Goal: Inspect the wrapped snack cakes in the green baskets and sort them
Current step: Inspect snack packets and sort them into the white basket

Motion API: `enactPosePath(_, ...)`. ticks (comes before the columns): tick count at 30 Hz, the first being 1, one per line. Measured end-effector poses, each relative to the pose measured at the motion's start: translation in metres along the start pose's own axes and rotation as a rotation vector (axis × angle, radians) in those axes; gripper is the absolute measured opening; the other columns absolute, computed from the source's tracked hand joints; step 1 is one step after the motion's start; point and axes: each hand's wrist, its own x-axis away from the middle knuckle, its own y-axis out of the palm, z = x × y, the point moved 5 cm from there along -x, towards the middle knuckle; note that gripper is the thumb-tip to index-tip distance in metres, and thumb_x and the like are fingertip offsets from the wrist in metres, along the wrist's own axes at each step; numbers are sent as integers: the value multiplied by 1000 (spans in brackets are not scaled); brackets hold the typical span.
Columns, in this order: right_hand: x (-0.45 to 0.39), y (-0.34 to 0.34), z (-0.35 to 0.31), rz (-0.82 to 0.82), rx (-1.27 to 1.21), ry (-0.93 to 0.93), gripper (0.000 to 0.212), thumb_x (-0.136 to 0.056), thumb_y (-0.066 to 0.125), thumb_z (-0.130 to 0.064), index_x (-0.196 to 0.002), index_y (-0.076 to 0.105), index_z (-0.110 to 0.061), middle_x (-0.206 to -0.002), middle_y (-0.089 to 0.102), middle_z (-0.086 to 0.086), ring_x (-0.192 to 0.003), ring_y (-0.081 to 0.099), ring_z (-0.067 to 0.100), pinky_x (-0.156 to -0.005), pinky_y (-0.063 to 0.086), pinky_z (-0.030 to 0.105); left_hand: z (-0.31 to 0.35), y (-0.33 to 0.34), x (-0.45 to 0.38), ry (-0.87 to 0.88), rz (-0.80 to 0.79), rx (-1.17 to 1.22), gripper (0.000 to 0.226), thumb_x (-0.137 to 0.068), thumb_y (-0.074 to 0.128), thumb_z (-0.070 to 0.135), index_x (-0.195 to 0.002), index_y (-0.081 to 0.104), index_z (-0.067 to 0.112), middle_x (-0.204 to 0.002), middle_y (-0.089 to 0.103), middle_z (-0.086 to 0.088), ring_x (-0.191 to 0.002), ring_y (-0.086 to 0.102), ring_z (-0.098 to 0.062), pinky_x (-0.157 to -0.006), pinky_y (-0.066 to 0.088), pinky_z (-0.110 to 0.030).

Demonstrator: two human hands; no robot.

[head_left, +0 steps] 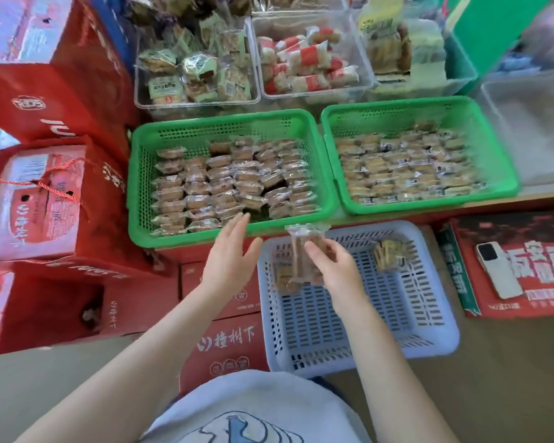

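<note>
While the hands work: two green baskets stand side by side, a pale blue basket below them.
Left green basket (141,174): it is almost full of wrapped snack cakes (224,183) in rows, with a bare spot at the near edge.
Right green basket (499,148): it is filled with flatter rows of wrapped cakes (406,169).
Blue basket (429,321): two wrapped cakes lie inside, one at the far right (389,255) and one at the left (283,276), partly behind the held cake.
Right hand (333,266): its fingers pinch one wrapped cake (304,247) upright over the blue basket.
Left hand (231,251): the fingers are straight and hold nothing, near the front rim of the left green basket.
Clear bins (199,102): they hold other wrapped snacks.
Hard to see: the print on the wrappers is blurred, and the top right corner is smeared.
</note>
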Motion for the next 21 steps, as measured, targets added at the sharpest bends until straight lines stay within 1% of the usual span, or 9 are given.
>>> enactPosePath(1,-9,-12,21,48,-41,87,16,-90,73,-36,-102,66,-28,-104,71,-4,-97,68,15,-88,58,39,-8,16,-5,47,-49,-191,69,-104,47,38,-162,15,18,-169,13,-1,-155,11,-20,-126,12,-39)
enactPosePath(3,-24,-26,66,57,-32,260,27,-91,73,-30,-114,66,-19,-108,70,2,-98,69,23,-88,59,43,-29,44,-10,105,-122,-477,82,-103,45,35,-161,-9,13,-168,-18,-5,-154,-18,-22,-126,-5,-41)
enactPosePath(6,-40,-19,120,26,8,397,36,-90,73,-14,-124,61,-8,-110,71,10,-92,71,24,-71,60,32,-47,63,-12,149,-92,-599,90,-101,41,30,-152,-30,13,-160,-38,-6,-148,-35,-24,-124,-11,-43)
enactPosePath(10,-62,5,138,21,-14,352,28,-89,73,-4,-112,58,-5,-108,69,14,-89,70,23,-65,59,27,-54,65,-12,168,-76,-644,98,-99,47,32,-150,-35,14,-160,-39,-5,-148,-35,-23,-126,-3,-46)
enactPosePath(12,-71,12,141,18,23,327,12,-91,69,-3,-96,60,-9,-105,69,13,-88,69,22,-75,61,31,-53,64,-11,165,-75,-631,99,-96,50,29,-152,-31,13,-161,-36,-6,-149,-33,-24,-126,2,-47)
enactPosePath(14,-76,13,143,13,198,294,15,-92,68,-9,-84,59,-18,-106,70,12,-94,67,24,-89,57,40,-51,64,-11,155,-93,-630,99,-96,51,26,-151,-30,12,-161,-35,-8,-149,-32,-25,-127,6,-46)
enactPosePath(16,-77,10,142,0,318,290,7,-92,67,-16,-91,60,-18,-108,68,7,-99,66,24,-92,55,40,-50,64,-11,148,-92,-624,98,-96,50,25,-149,-31,11,-161,-35,-8,-149,-33,-26,-126,10,-47)
enactPosePath(18,-77,3,138,-12,409,308,9,-95,65,-19,-101,58,-17,-107,64,3,-101,65,24,-90,55,38,-48,64,-10,143,-85,-594,96,-95,49,24,-150,-28,10,-162,-33,-9,-149,-32,-27,-125,14,-47)
enactPosePath(21,-70,-2,113,-27,511,325,3,-98,60,-16,-99,60,-13,-94,66,6,-84,67,22,-84,59,41,-42,58,-11,134,-92,-538,90,-97,48,26,-157,-17,10,-166,-24,-8,-153,-23,-26,-124,19,-45)
